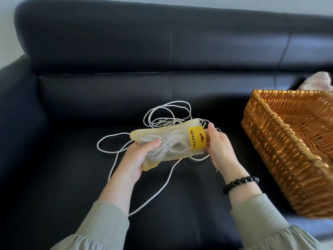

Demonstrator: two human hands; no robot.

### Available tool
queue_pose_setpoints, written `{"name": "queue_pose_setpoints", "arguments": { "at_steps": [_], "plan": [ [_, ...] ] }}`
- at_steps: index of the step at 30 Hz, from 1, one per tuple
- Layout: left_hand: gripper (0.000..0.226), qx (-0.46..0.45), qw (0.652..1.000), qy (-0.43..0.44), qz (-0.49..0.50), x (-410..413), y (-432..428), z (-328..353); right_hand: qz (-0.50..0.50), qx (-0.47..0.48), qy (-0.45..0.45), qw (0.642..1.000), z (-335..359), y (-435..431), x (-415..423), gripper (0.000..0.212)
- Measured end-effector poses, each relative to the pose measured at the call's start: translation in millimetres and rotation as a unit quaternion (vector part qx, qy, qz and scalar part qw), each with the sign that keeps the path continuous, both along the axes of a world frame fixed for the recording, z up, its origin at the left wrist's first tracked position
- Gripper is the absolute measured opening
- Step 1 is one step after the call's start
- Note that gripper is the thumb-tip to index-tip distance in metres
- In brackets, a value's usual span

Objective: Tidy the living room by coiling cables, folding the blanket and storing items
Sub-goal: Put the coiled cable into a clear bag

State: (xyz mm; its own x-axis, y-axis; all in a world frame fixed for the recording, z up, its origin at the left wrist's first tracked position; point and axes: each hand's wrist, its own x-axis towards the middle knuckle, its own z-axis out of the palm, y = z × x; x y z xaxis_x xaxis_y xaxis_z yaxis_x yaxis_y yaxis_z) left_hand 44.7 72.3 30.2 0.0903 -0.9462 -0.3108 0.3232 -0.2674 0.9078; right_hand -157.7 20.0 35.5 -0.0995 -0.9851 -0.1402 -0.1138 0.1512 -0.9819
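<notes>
A translucent pouch (173, 130) with a yellow labelled end holds a coiled white cable (171, 145). My left hand (138, 157) grips the pouch's near end, thumb across the top. My right hand (219, 145) pinches the yellow end. Both hold the pouch just above the seat of the black leather sofa (90, 105). A second white cable (167, 112) lies loose and tangled on the seat under and behind the pouch, with one strand trailing toward me.
A woven wicker basket (270, 147) sits tilted on the sofa seat to the right, its open side facing me. A pale fabric item (319, 83) shows behind the basket at the right edge.
</notes>
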Motion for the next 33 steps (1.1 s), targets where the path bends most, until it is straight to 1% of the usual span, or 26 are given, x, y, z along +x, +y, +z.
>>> {"name": "queue_pose_setpoints", "arguments": {
  "at_steps": [2, 5, 8, 11, 14, 18, 20, 23, 25, 27, 30, 33],
  "plan": [
    [0.047, 0.0, 1.0, 0.007, 0.008, 1, 0, 0, -0.003, -0.007, -0.013, 1.0, 2, -1, -1, 0.052],
    [0.031, 0.007, 0.999, 0.017, 0.036, 3, -2, -1, -0.02, -0.022, -0.029, 0.999, 6, -1, -3, 0.05],
    [0.026, 0.015, 0.998, 0.015, 0.055, 3, -2, -1, -0.027, -0.025, -0.044, 0.998, 8, -3, -5, 0.05],
    [0.027, 0.009, 0.999, 0.005, 0.047, 3, -2, -1, -0.006, 0.024, -0.058, 0.998, 7, -3, -3, 0.05],
    [0.027, -0.001, 0.999, -0.014, 0.032, 0, -1, 1, 0.006, 0.075, -0.051, 0.996, 6, -3, 0, 0.05],
    [0.026, -0.007, 0.999, -0.037, 0.009, -2, 0, 2, 0.001, 0.107, -0.101, 0.989, 6, 1, 2, 0.049],
    [0.023, -0.014, 0.999, -0.051, -0.006, -2, 1, 3, 0.025, 0.101, -0.114, 0.988, 8, 3, 3, 0.048],
    [0.024, -0.027, 0.997, -0.066, -0.03, 0, 2, 4, 0.073, 0.104, -0.162, 0.978, 10, 6, 1, 0.046],
    [0.023, -0.032, 0.996, -0.067, -0.039, 1, 2, 4, 0.09, 0.102, -0.188, 0.973, 12, 7, -2, 0.049],
    [0.02, -0.035, 0.996, -0.064, -0.053, -1, 2, 5, 0.12, 0.102, -0.208, 0.965, 13, 8, -3, 0.057],
    [0.019, -0.025, 0.994, -0.063, -0.086, -6, 2, 4, 0.188, 0.119, -0.189, 0.956, 13, 13, -1, 0.069],
    [0.025, -0.013, 0.994, -0.058, -0.087, -7, 2, 1, 0.237, 0.116, -0.157, 0.952, 16, 16, 0, 0.071]
  ]
}}
